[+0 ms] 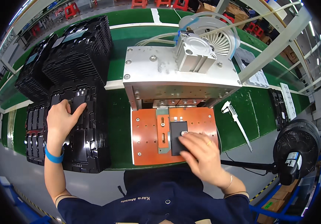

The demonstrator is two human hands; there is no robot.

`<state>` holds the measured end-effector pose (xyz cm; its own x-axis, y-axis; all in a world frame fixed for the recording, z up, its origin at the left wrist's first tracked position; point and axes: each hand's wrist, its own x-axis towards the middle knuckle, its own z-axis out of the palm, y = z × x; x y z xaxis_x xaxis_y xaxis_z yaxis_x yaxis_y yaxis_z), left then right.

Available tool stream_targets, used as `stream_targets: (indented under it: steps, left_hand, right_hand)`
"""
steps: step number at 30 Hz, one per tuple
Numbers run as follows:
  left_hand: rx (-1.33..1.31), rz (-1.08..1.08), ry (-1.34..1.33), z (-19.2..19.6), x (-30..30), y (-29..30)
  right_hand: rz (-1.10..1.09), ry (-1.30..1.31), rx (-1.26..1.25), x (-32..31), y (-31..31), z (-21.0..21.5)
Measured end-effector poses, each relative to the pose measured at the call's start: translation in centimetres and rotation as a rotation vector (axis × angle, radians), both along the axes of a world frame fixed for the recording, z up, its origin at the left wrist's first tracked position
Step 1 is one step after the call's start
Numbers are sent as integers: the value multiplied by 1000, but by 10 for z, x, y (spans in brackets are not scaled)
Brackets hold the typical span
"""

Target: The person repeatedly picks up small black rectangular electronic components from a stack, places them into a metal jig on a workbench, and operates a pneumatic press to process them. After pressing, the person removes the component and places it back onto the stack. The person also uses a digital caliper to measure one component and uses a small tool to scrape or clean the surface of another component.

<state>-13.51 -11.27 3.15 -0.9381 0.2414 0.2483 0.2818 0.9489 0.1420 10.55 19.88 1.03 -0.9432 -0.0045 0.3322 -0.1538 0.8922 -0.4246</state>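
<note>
My left hand (pixel 60 117) is over a black plastic tray (pixel 82 164) at the left, its thumb and index finger closed around a flat black battery cell (pixel 80 98) with two small pale tabs. Some of its fingertips are hidden. On the orange plate (pixel 145 130) lies another flat black battery cell (pixel 177 134), its tabs pointing at the press. My right hand (pixel 204 151) touches that cell's right side with fingers stretched out and the thumb apart. An orange slotted block (pixel 163 130) runs along the cell's left side.
Behind the plate stands a metal press (pixel 160 67) with an air cylinder (pixel 196 48). Tall stacks of black trays (pixel 78 52) rise at the back left. A caliper (pixel 238 125) rests on the green mat to the right, near a black fan (pixel 296 149).
</note>
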Motion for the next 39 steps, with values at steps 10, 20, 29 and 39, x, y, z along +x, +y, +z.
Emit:
stream_targets:
  steps: [10,20,29,39]
  left_hand:
    - [14,17,-16,-3,4,1]
    - [-11,37,-15,-1,8,-2]
    - [107,52,109,1,0,-10]
    - [122,-657,303,44,67,33]
  right_hand:
    - [76,143,102,-57,19,-4]
    - [-39,46,137,-54,12,0]
    - [36,137,198,-56,16,-9]
    - [51,-126,-38,1,9,9]
